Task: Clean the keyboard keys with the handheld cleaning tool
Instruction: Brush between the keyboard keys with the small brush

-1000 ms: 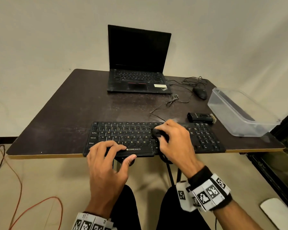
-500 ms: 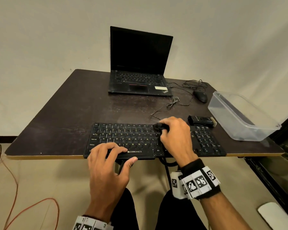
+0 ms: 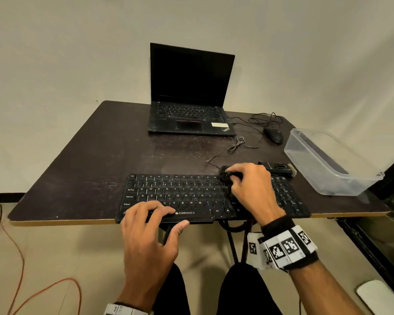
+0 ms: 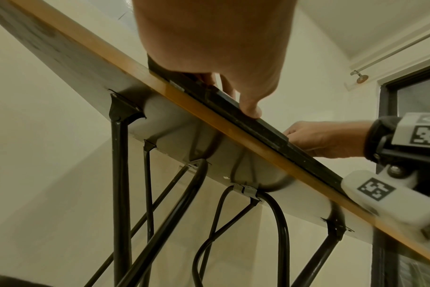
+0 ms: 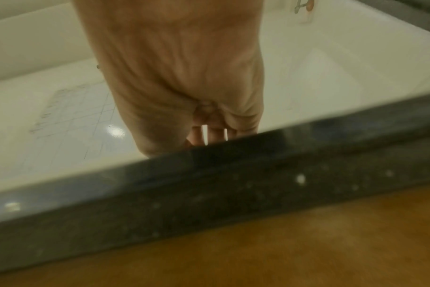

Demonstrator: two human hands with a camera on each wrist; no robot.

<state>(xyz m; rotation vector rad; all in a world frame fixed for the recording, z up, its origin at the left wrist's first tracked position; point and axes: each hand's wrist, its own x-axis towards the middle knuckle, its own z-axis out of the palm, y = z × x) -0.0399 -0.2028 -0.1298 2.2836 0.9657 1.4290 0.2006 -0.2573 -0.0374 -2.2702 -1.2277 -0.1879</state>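
ZEBRONICS lettering on keyboard [image 3: 187,196] at worktop [image 3: 100,167] near edge, ThinkPad mark on far laptop [image 3: 189,119], right hand [image 3: 250,189] grip curled round dark brush [image 3: 225,175] on right-side keys, left hand [image 3: 150,233] flat on near-left keys, left wrist view alone shows thumb [image 4: 250,108] on keyboard's front edge and black legs [image 4: 120,194] beneath.
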